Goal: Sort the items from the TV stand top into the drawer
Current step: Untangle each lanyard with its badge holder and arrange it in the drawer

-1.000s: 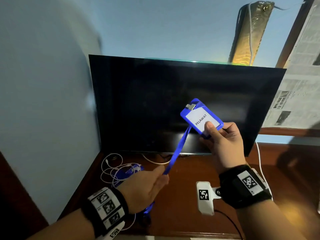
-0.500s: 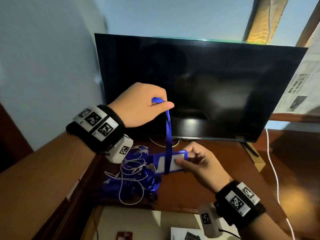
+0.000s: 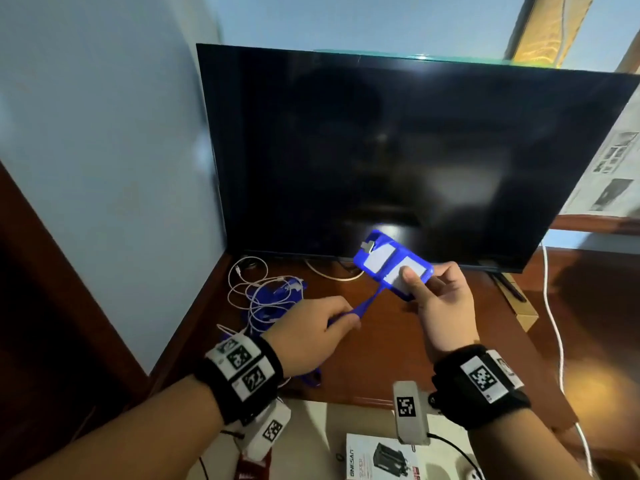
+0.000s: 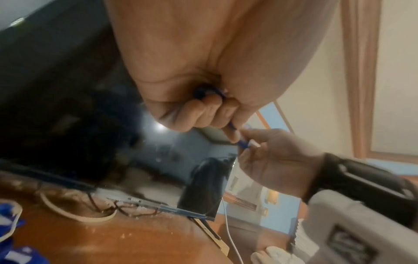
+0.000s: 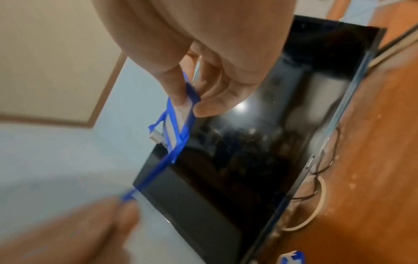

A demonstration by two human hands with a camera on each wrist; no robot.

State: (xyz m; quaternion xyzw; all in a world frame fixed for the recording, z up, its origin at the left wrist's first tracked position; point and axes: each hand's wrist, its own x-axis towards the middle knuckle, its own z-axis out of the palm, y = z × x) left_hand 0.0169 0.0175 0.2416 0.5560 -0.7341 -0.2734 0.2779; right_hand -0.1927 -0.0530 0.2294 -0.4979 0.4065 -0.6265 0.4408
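Note:
My right hand (image 3: 429, 289) pinches a blue ID badge holder (image 3: 388, 259) with a white card, thumb on its face, above the brown TV stand top (image 3: 391, 348) in front of the TV. The badge holder (image 5: 178, 117) also shows in the right wrist view. Its blue lanyard strap (image 3: 367, 306) runs taut down-left to my left hand (image 3: 322, 330), which grips it in curled fingers. In the left wrist view the strap (image 4: 233, 127) passes through that fist. Wound over the badge's face is one band of strap. A tangle of white cable and more blue lanyards (image 3: 266, 299) lies at the stand's left rear.
A dark TV (image 3: 398, 150) fills the back of the stand. A white cable (image 3: 554, 327) runs down the right side. Below the stand's front edge, the open drawer holds a white product box (image 3: 377, 459) and a red item (image 3: 249, 467). A blue wall is on the left.
My left hand dropped from high in front of the TV to low beside the stand. My right hand lifted the badge. A band of strap now crosses the card.

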